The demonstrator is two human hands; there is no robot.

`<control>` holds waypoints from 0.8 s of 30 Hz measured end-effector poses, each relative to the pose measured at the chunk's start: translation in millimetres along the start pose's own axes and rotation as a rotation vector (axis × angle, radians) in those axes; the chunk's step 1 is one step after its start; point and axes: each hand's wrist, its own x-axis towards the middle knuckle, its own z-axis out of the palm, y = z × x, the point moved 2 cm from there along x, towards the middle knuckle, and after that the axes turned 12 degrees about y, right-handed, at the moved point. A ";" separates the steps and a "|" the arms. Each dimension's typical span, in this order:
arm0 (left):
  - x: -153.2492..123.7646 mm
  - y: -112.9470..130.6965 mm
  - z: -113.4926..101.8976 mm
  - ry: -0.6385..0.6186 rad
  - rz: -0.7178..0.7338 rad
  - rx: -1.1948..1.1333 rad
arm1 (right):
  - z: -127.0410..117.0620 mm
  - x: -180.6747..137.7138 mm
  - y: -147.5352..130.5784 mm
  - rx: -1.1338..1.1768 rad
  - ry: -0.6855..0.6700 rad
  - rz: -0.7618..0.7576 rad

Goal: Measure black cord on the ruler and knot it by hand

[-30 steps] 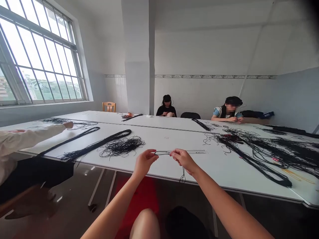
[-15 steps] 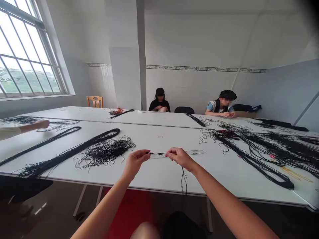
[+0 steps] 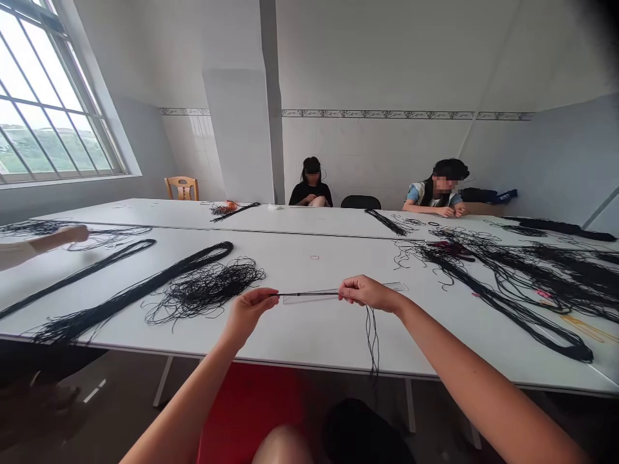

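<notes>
A black cord [image 3: 309, 294] is stretched taut and nearly level between my hands, above the white table. My left hand [image 3: 251, 309] is closed in a pinch on its left end. My right hand [image 3: 365, 293] pinches the other end, and several loose cord strands hang from beneath it past the table's near edge. A small knot or thickening shows on the cord near my left fingers. On the table behind the cord lies a clear ruler [image 3: 396, 287], partly covered by my right hand.
A tangled pile of black cords [image 3: 207, 290] and a long looped bundle [image 3: 159, 280] lie left. More black cord bundles [image 3: 507, 303] spread over the right. Two people sit across the white table [image 3: 309, 348]; another person's hand [image 3: 75, 235] works at far left.
My hands have moved apart, so a longer stretch of cord shows between them. The view has shifted slightly, and the ruler shows more behind the cord.
</notes>
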 end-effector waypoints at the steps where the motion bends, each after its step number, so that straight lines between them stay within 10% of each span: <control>1: 2.1 -3.2 -2.5 0.012 0.000 0.000 | -1.9 0.0 2.7 0.001 -0.008 0.009; 24: -3.2 -5.7 -29.1 0.200 0.070 0.137 | -16.7 -13.4 14.6 0.069 0.123 0.031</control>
